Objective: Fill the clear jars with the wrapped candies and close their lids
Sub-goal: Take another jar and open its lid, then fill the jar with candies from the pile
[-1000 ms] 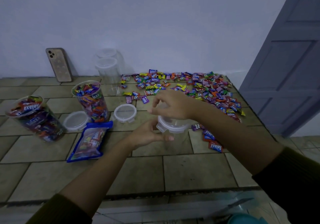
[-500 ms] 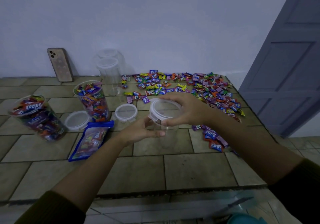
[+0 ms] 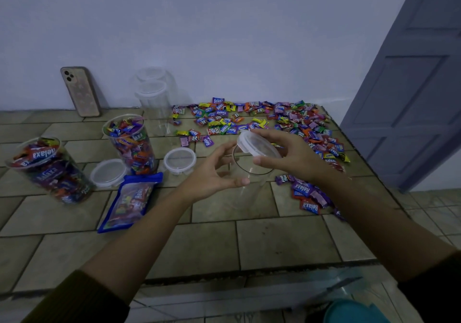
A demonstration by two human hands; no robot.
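Jar [image 3: 249,173] clear smooth plastic; lid [image 3: 257,145] translucent plastic; candies [image 3: 249,120] glossy wrappers; counter [image 3: 274,243] matt tile.

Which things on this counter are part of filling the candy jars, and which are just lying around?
Part of the job:
- empty jar steadied by the left hand
- lid in the right hand
- loose candies
- two filled jars, uncovered
- two lids on the counter
- empty jars by the wall
- candy bag

Lying about:
- phone leaning on the wall
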